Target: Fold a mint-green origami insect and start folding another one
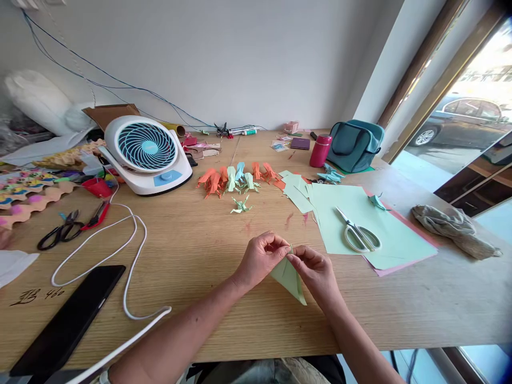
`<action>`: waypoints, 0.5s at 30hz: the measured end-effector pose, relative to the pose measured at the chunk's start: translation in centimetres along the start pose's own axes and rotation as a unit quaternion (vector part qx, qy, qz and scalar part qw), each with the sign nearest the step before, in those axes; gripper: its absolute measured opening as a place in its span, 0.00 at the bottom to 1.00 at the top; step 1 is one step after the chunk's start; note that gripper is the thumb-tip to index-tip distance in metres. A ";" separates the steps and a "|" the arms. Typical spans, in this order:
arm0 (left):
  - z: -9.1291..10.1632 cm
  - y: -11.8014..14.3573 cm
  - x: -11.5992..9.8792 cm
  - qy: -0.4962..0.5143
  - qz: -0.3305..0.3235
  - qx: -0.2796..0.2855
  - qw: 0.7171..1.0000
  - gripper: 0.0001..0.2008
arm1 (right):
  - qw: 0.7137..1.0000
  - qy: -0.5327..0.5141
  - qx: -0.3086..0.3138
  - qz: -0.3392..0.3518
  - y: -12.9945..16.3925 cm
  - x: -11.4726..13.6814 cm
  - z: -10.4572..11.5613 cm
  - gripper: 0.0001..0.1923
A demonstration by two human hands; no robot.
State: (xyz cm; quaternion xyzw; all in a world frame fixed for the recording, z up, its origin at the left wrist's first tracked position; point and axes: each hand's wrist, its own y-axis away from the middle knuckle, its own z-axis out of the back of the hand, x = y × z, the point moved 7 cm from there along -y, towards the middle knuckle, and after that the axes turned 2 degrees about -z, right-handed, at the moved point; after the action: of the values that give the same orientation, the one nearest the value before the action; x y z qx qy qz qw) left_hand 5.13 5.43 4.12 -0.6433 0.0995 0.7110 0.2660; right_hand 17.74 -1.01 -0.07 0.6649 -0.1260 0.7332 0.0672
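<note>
1. Pale green folded paper, a long pointed triangle (288,277), sits just above the light wooden counter (208,250) near its front edge, pinched at its upper tip by both hands.
2. Left hand (262,258): its grip is closed on the paper's top point, thumb and forefinger pressed together.
3. Right hand (316,272): its grip is likewise nipped tight on the same tip, fingertips touching those of the left.
4. Silver scissors with white handles (358,232) lie on a stack of light green and pink paper sheets (384,234) just right of the hands.
5. Farther back, a row of small orange, blue and green folded paper figures (236,178) stands beside a white desk fan with a blue grille (147,152).
6. At the left, a black phone (72,317) rests near a looping white cable (132,250).
</note>
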 end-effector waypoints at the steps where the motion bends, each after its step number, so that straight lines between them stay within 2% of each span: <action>1: 0.0 0.0 0.1 0.003 0.004 0.000 1.000 0.07 | 1.000 0.004 -0.001 -0.002 0.0 0.0 0.0 0.12; 15: -0.2 0.1 0.9 0.013 0.022 0.011 1.000 0.09 | 1.000 0.002 -0.007 -0.014 -0.1 0.1 -0.1 0.14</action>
State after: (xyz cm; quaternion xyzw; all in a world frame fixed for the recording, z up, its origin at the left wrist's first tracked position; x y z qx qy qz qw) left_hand 5.25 5.52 3.18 -0.6471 0.1250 0.7070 0.2566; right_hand 17.62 -0.90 0.06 0.6644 -0.1213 0.7329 0.0820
